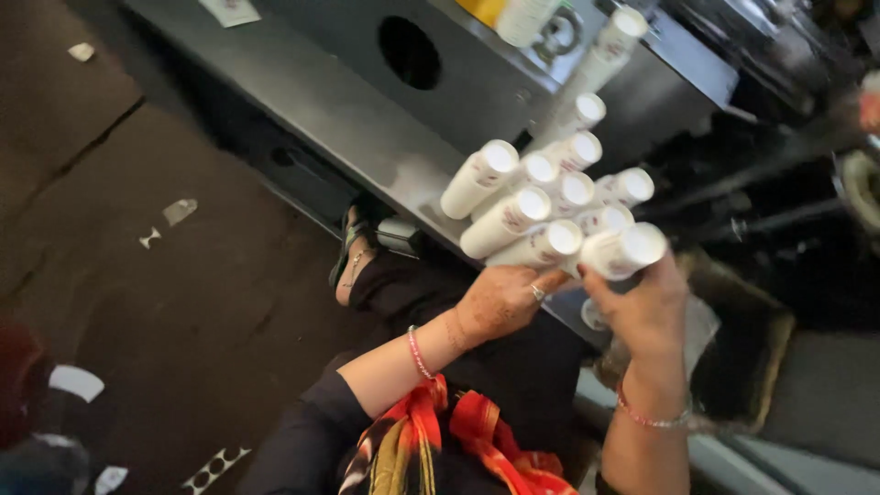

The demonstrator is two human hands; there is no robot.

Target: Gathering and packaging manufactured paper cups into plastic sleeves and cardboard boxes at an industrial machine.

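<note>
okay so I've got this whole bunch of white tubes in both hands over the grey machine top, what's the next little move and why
Probably close the right hand more firmly around the end tube before shifting anything. The bundle of white tubes fans out loosely over the grey machine top, the left hand props it only from below, and the end tube juts out past the rest, so it looks likeliest to slip.

Clustered white tubes (550,206), seemingly capped.

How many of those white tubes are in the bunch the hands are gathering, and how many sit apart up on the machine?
White tubes bunched between left hand and right hand: 9
White tubes apart at the machine top: 2
Total: 11; blur makes this approximate.
</note>
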